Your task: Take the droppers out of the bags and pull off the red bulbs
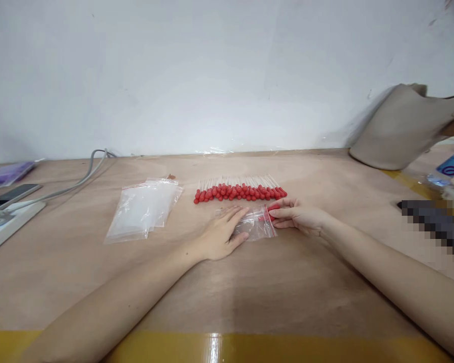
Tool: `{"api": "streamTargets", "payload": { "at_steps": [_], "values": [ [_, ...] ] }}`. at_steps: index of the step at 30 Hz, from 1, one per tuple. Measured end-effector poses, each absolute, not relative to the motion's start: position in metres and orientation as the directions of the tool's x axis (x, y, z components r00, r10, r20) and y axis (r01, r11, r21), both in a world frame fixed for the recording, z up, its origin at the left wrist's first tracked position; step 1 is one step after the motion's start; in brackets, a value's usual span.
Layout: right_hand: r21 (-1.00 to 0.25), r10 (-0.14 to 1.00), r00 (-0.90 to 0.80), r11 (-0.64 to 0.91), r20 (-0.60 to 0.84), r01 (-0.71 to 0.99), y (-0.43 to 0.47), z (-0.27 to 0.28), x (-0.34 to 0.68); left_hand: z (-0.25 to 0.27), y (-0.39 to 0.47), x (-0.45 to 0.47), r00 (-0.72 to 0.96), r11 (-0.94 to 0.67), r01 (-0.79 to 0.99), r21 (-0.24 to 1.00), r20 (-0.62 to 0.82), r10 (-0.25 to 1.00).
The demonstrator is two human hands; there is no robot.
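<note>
My left hand lies flat with its fingers stretched out over a small clear zip bag, pressing it to the table. At the bag's red-lined mouth, my right hand pinches red-tipped sticks. Their white stems seem to reach into the bag, though the plastic's glare makes this hard to see. Just beyond both hands, a long row of red-tipped sticks lies side by side, red heads toward me and thin white stems toward the wall.
Flat zip bags lie in a pile left of the row. A power strip with a grey cable, a phone and a purple packet are at far left. A beige container stands at back right.
</note>
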State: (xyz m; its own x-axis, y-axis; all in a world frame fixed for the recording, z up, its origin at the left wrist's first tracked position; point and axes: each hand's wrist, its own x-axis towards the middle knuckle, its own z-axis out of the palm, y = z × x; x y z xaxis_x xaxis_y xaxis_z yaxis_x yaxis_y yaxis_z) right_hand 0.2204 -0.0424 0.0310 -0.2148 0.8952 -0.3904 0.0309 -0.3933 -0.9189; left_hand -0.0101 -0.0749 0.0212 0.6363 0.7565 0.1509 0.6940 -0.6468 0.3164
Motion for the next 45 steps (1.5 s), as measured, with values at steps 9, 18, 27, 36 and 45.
{"api": "streamTargets", "payload": {
  "at_steps": [9, 18, 27, 36, 45],
  "values": [
    [-0.964, 0.928, -0.277, -0.21, -0.249, 0.162, -0.045, 0.027, 0.218, 0.02, -0.074, -0.014, 0.669, -0.655, 0.707, 0.268, 0.047, 0.742],
    [-0.952, 0.948, -0.299, -0.009, -0.105, 0.306, -0.047, 0.023, 0.216, 0.023, -0.075, -0.016, 0.667, -0.645, 0.712, 0.276, 0.018, 0.745],
    [-0.891, 0.869, -0.481, 0.306, 0.118, 0.336, -0.052, 0.016, 0.205, 0.023, -0.077, -0.015, 0.646, -0.631, 0.72, 0.29, 0.053, 0.761],
    [-0.96, 0.855, -0.438, -0.246, -0.28, 0.133, -0.042, 0.034, 0.231, 0.023, -0.076, -0.016, 0.661, -0.658, 0.7, 0.277, 0.098, 0.744],
    [-0.986, 0.914, -0.376, -0.113, -0.152, 0.125, -0.033, 0.062, 0.255, 0.022, -0.076, -0.017, 0.663, -0.66, 0.696, 0.283, 0.1, 0.742]
  ]
}}
